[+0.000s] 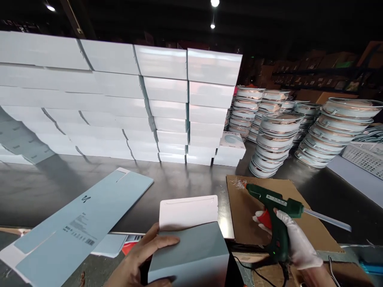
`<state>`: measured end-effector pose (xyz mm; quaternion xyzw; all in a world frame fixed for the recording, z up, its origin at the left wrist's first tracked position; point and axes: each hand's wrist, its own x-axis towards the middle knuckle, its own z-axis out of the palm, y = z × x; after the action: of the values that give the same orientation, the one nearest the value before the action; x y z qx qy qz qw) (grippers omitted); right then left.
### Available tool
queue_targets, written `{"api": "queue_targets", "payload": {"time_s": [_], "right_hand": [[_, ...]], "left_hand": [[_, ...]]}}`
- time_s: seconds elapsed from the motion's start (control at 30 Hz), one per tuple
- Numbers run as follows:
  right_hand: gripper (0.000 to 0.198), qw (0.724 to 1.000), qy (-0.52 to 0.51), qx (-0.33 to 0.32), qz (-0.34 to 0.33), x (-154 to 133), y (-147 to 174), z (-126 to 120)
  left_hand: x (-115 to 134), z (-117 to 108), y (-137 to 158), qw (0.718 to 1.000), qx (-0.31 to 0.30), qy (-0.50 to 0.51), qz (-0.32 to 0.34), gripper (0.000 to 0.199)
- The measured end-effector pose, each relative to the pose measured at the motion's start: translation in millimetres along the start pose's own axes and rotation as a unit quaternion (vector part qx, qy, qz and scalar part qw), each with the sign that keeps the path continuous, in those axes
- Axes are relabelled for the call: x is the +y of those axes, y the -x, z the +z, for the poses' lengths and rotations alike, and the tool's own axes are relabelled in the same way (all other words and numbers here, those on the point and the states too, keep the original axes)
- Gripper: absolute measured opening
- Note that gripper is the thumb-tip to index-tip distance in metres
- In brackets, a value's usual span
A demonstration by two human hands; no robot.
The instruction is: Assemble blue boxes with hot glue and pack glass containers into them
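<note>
My left hand [146, 255], bare, grips a light blue cardboard box [191, 249] from its left side, low at the table's front edge. The box's white inner flap [189, 210] stands out towards the table, with a thin line of glue along its far edge. In a white glove, my right hand [295, 239] is wrapped round the handle of a green hot glue gun [277, 211] with a red trigger. A clear glue stick [327, 220] pokes out of its back. The gun's nozzle is over a brown cardboard sheet [260, 229], beside white glue strands [238, 183].
A flat light blue box blank [86, 219] lies at the left, overhanging the front edge. White boxes [119, 115] form a high wall across the back. Stacks of round wire-rimmed items [277, 139] stand at the right, near a white basket [363, 159]. A black cord [254, 271] hangs below the gun.
</note>
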<state>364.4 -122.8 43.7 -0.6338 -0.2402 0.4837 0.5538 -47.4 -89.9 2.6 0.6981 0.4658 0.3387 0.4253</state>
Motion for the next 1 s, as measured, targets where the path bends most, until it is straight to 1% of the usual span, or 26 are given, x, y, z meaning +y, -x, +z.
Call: {"api": "queue_targets", "payload": {"time_s": [0.03,0.07,0.1,0.13,0.17,0.2,0.23,0.27,0.3,0.33,0.37,0.4,0.43,0.47,0.53,0.6,0.63,0.7,0.73,0.8,0.87,0.9,0.93,0.97,1.0], "right_hand": [[0.035,0.998,0.021,0.041,0.037,-2.8,-5.6,-7.2],[0.032,0.992,0.086,0.077,0.054,-4.2,-8.8,-15.5],[0.035,0.977,0.182,0.103,0.046,-4.6,-9.4,-23.0],[0.040,0.955,0.269,0.123,0.015,-3.9,-7.5,-27.7],[0.041,0.936,0.325,0.133,-0.033,-2.3,-3.3,-27.9],[0.035,0.928,0.342,0.121,-0.083,0.2,2.7,-22.5],[0.033,0.934,0.323,0.079,-0.134,3.7,9.8,-11.5],[0.056,0.944,0.275,0.013,-0.180,8.0,17.4,4.2],[0.085,0.948,0.227,-0.089,-0.203,13.0,24.6,22.8],[0.108,0.939,0.186,-0.189,-0.216,18.5,30.9,42.1],[0.116,0.928,0.151,-0.261,-0.217,24.3,35.8,60.0],[0.116,0.917,0.124,-0.310,-0.219,30.2,39.3,74.8],[0.109,0.910,0.105,-0.329,-0.228,35.8,41.5,85.7],[0.098,0.907,0.097,-0.330,-0.242,40.7,42.6,92.4],[0.078,0.896,0.124,-0.317,-0.287,46.9,42.4,95.9],[0.067,0.871,0.188,-0.302,-0.339,47.0,41.0,93.1],[0.063,0.853,0.224,-0.297,-0.365,45.1,40.4,91.7],[0.059,0.811,0.283,-0.299,-0.417,39.0,39.1,91.0],[0.058,0.788,0.303,-0.303,-0.441,35.8,38.2,91.7],[0.057,0.749,0.323,-0.310,-0.488,31.0,35.3,94.0],[0.056,0.726,0.323,-0.305,-0.526,29.6,31.4,94.7],[0.055,0.721,0.318,-0.308,-0.533,30.3,29.2,93.6],[0.053,0.724,0.308,-0.315,-0.530,31.6,27.1,91.3],[0.051,0.741,0.298,-0.324,-0.506,33.4,25.2,88.0],[0.053,0.769,0.273,-0.334,-0.472,35.5,23.4,84.0]], "left_hand": [[-2.3,1.2,1.5,1.000,0.000,0.001,0.000,0.056],[-4.8,2.4,2.5,1.000,0.003,0.000,0.000,0.055],[-7.5,3.5,2.8,1.000,0.005,-0.003,0.002,0.056],[-10.7,4.3,2.6,1.000,0.000,-0.008,0.008,0.056],[-14.0,4.6,1.9,1.000,-0.008,-0.014,0.019,0.057],[-17.0,4.7,0.8,0.999,-0.018,-0.020,0.030,0.057],[-19.2,4.7,-0.6,0.999,-0.028,-0.022,0.040,0.056],[-20.1,4.7,-1.9,0.998,-0.038,-0.020,0.050,0.056],[-19.3,5.2,-3.1,0.997,-0.042,-0.013,0.055,0.054],[-16.8,6.3,-3.9,0.998,-0.040,-0.001,0.056,0.053],[-12.8,8.4,-4.2,0.998,-0.033,0.016,0.055,0.052],[-7.8,11.4,-4.1,0.997,-0.024,0.041,0.058,0.050],[-2.6,15.5,-3.6,0.995,-0.007,0.073,0.065,0.047],[2.1,20.2,-3.2,0.990,0.018,0.115,0.075,0.042],[8.6,30.0,-3.3,0.968,0.073,0.214,0.106,0.035],[10.5,36.9,-5.7,0.943,0.109,0.282,0.137,0.034],[10.4,38.2,-7.8,0.939,0.108,0.289,0.151,0.036],[10.1,36.0,-12.7,0.950,0.066,0.245,0.180,0.034],[10.5,33.1,-15.3,0.959,0.032,0.206,0.193,0.030],[12.7,25.1,-20.1,0.966,-0.029,0.143,0.215,0.019],[16.4,16.2,-23.7,0.966,-0.067,0.118,0.220,0.016],[18.4,11.7,-25.1,0.966,-0.080,0.117,0.217,0.016],[20.3,7.3,-26.3,0.966,-0.090,0.117,0.212,0.016],[22.0,3.0,-27.4,0.967,-0.094,0.116,0.208,0.016],[23.4,-0.7,-28.6,0.969,-0.082,0.116,0.200,0.015]]}}
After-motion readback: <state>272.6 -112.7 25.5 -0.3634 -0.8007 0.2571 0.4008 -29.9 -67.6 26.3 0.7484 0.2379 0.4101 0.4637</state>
